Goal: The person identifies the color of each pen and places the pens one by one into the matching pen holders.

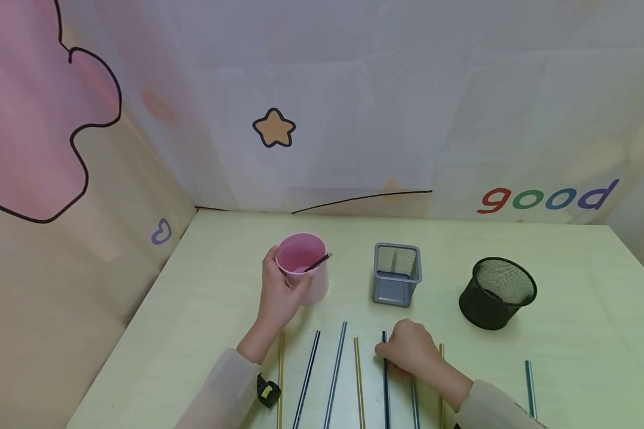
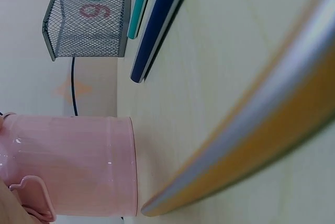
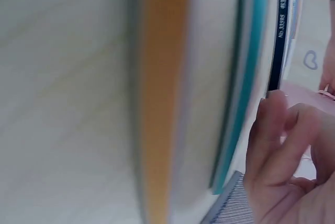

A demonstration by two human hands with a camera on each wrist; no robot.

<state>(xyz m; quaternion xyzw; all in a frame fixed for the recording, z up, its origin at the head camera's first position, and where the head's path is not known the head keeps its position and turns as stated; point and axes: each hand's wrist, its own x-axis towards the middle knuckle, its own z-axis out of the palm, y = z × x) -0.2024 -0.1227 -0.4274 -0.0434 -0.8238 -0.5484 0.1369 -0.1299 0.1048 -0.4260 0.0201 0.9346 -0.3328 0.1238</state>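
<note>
My left hand grips a pink cup around its near left side, thumb by the rim. A dark pencil leans inside, one end poking past the rim. In the left wrist view the smooth pink cup shows a thin looped handle. My right hand pinches a dark blue pencil near its far end. In the right wrist view, fingertips meet at the end of that pencil, which carries white print. A teal pencil and a yellow pencil lie under and beside the right hand.
Left of the right hand lie a yellow pencil, a blue pencil, a dark blue pencil and another yellow one. A teal pencil is far right. Behind stand a grey mesh holder and a round black mesh holder.
</note>
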